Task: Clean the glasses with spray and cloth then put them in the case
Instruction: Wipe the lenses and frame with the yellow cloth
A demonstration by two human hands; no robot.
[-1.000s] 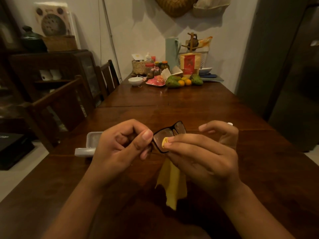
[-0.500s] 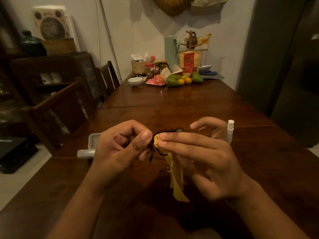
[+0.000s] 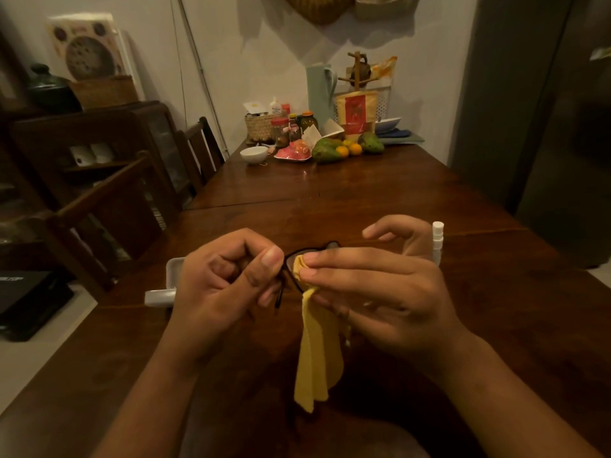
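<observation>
Pinching the one pair of glasses [image 3: 299, 259] by its near end, my left hand [image 3: 224, 282] is curled almost closed, thumb pressed over the bent fingers, with a dark temple tip poking out below the thumb. My right hand [image 3: 373, 292] sits just beside it, thumb and forefinger clamped together on a fold of the single yellow cloth [image 3: 315, 352] against the lens; its other fingers are spread loose and raised. The rest of that cloth hangs straight down under the right hand, above the table [image 3: 363, 200].

Only part of the dark frame shows between the two hands; the far lens is mostly hidden behind the right fingers.

Just behind the right hand stands one small white spray bottle [image 3: 437, 239], upright. Behind and to the outer side of the left hand lies one pale case [image 3: 165, 285], lid open, partly covered by that hand.

Well beyond both hands, at the table's far end, I count one white bowl [image 3: 254, 155], one woven basket [image 3: 261, 128], one pale green jug [image 3: 320, 90] and a cluster of fruit [image 3: 344, 148]. Two wooden chairs [image 3: 109, 209] stand off past the left hand.
</observation>
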